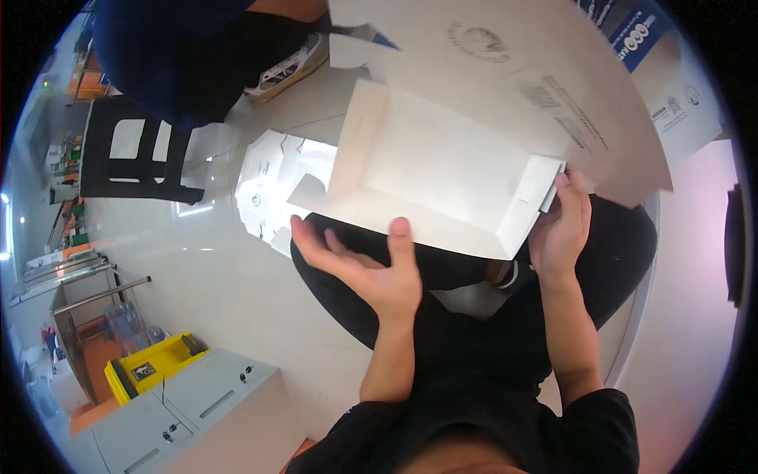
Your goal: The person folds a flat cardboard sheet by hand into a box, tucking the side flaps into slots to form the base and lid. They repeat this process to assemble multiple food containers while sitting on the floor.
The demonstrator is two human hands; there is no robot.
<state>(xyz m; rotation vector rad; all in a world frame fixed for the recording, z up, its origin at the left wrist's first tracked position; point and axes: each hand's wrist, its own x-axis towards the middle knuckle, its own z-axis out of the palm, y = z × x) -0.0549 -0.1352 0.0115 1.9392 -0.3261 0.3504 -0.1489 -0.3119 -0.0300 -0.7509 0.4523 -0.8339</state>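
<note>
A white cardboard box, partly folded with its inside facing up, rests over my lap. My left hand lies under its near edge, palm up, thumb pressed on the rim. My right hand grips the box's right end flap. A flat white printed carton blank lies on the floor just left of the box.
Large flat cardboard sheets with printing lean at the top right. Another person's dark legs and a white sneaker are at the top left, beside a black stool. A yellow bin and grey cabinets sit at the lower left.
</note>
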